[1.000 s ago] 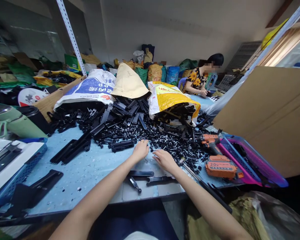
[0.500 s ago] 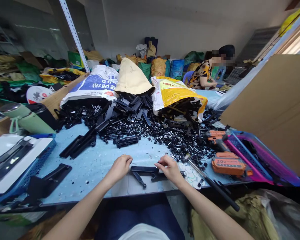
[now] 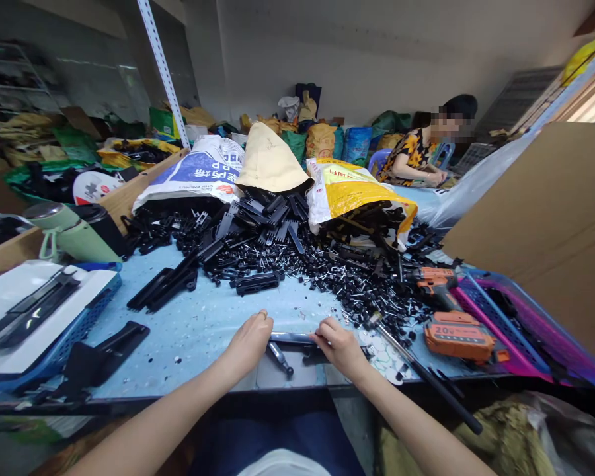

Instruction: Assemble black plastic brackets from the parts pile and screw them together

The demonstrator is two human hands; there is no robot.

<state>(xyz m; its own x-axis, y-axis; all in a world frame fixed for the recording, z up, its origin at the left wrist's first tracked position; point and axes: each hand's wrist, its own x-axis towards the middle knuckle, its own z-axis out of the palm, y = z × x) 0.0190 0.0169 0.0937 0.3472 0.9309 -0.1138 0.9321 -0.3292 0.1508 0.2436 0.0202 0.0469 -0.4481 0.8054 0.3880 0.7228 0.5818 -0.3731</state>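
At the near edge of the table, a long black plastic bar [image 3: 292, 338] spans the space between my two hands. My left hand [image 3: 250, 338] is closed around its left end, fingertips pinched. The fingers of my right hand [image 3: 340, 345] close at its right end; whether a small pin is also between them is hidden. A short black arm with a round knob end [image 3: 280, 359] angles down from beneath the bar's left end. Another dark part [image 3: 315, 356] lies partly under my right hand.
A heap of black plastic parts and pins [image 3: 297, 254] spills from sacks [image 3: 272, 158]. To the right are a hammer [image 3: 426, 370], an orange cordless drill [image 3: 456, 334] and a pink basket [image 3: 486, 330]. At left stand a blue tray [image 3: 96, 311] and green bottle [image 3: 82, 231]. A co-worker [image 3: 416, 152] sits beyond.
My left hand has come onto the bar's left end. My right hand's fingers have closed in at the right end, where a small pin showed earlier. The bar's face now catches the light.
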